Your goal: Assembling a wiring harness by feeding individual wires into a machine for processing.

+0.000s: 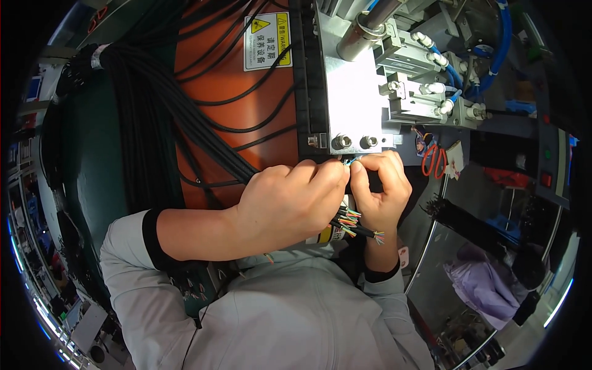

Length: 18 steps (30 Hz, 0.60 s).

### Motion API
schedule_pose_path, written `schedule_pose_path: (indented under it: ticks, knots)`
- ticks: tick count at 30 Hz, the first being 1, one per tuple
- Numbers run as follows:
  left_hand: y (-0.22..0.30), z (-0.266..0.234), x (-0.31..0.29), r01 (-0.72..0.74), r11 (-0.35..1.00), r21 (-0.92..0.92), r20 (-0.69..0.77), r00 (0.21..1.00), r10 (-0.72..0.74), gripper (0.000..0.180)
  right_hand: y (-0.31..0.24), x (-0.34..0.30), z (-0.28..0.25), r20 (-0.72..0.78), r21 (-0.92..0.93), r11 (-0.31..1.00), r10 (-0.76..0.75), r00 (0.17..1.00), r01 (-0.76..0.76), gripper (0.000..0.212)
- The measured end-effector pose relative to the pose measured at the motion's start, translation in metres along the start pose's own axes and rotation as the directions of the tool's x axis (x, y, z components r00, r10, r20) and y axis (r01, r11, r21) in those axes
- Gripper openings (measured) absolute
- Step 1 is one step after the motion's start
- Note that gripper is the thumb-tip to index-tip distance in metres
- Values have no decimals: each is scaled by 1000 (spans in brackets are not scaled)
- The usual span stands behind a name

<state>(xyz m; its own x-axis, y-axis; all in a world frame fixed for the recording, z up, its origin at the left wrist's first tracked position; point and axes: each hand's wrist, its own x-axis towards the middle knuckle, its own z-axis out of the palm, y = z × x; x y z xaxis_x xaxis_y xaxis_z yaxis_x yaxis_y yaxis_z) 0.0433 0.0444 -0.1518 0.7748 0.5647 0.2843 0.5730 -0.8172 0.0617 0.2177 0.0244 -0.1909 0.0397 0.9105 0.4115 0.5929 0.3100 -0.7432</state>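
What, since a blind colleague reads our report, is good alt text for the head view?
A person's left hand and right hand nearly meet, fingertips at fine wires, by the near edge of a metal plate. Black cables cross an orange panel at left; coloured wire ends show below the left hand.

A printed white-and-yellow label [267, 41] with a warning triangle [259, 24] sits on the orange panel [259, 103].

Metal block [351, 92] ahead, black cables [191, 117] left, open gap between right hand [385, 185] and scissors [437, 151]
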Motion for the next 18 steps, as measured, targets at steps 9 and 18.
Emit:
schedule_pose_path:
  ticks: [9,18]
  knots:
    - [-4,-1,6,-39,997,-62,-146,989,29,36,11,-9,0,275,662,489,547,791,-568,5]
    - [-6,-65,9,87,992,-89,21,996,-85,28,-35,13,-17,131,501,723,480,867,-476,7]
